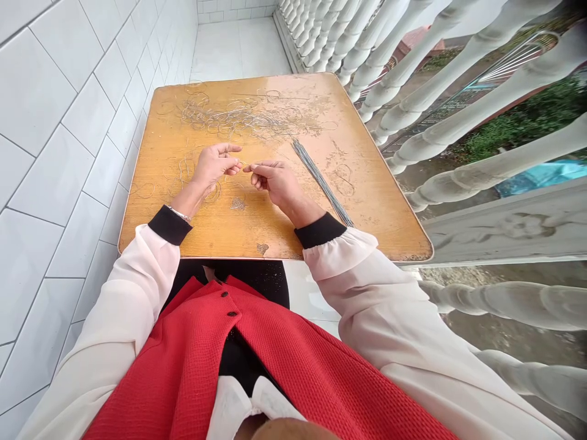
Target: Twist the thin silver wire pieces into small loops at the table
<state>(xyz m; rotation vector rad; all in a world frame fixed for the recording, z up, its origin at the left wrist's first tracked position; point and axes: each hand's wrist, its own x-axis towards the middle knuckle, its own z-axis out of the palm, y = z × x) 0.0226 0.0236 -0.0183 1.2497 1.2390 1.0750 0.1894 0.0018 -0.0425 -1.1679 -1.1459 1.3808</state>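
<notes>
Over the middle of a wooden table (257, 235), both my hands meet fingertip to fingertip, a small gap between them. My left hand (217, 166) pinches with thumb and bent fingers, its index finger stretched out above. My right hand (275, 182) pinches thumb against index finger, the other fingers curled. Something thin, like a wire, seems to run between the fingertips, but it is too small to make out well. A bundle of straight grey wires (321, 180) lies right of my right hand. Beyond my hands spreads a tangled heap of bent thin wires (238, 116).
A few loose wire loops (183, 174) lie left of my left hand, and a faint loop (345, 177) lies right of the bundle. A white tiled wall (68, 146) runs along the left. White balusters (431, 134) line the right side, close to the table's edge.
</notes>
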